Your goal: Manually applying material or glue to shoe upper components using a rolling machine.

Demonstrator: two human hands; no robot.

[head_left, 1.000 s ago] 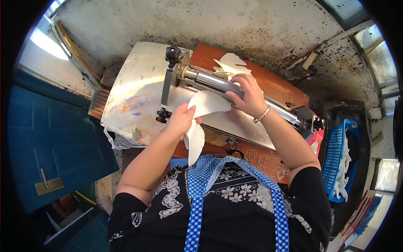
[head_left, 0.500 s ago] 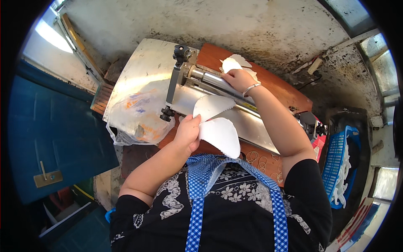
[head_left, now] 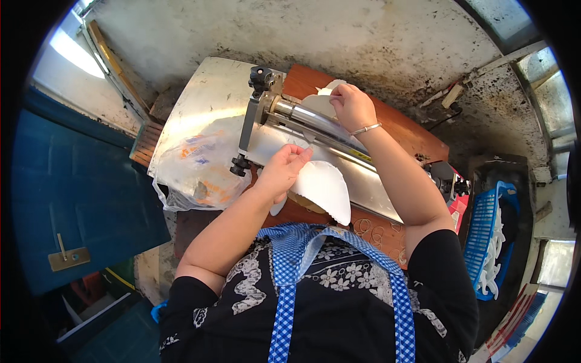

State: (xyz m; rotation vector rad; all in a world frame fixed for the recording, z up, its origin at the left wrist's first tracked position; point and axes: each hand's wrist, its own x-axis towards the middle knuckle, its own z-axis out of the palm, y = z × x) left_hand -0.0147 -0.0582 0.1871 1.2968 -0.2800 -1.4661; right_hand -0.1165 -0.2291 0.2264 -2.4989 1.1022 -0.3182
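A thin white fan-shaped sheet (head_left: 322, 186) with a scalloped edge hangs from my left hand (head_left: 284, 172), whose fingers are closed on it in front of the roller machine. The left fingertips come close to the metal plate of the machine. Across the steel roller (head_left: 315, 121), my right hand (head_left: 353, 107) pinches the edge of another pale sheet (head_left: 319, 104) at the roller's far side. Behind that sheet, part of a further white sheet (head_left: 334, 86) shows on the brown board. What lies under my left palm is partly hidden.
Black knobs (head_left: 260, 77) top the machine's left end frame. A clear plastic bag (head_left: 203, 172) sits left of it on the pale table. Rubber bands (head_left: 376, 235) lie near my apron. A blue basket (head_left: 484, 239) with white pieces stands at the right.
My left hand has moved up and right toward the roller; the upper of its two sheets no longer shows there. My right hand has risen slightly and now pinches a sheet behind the roller.
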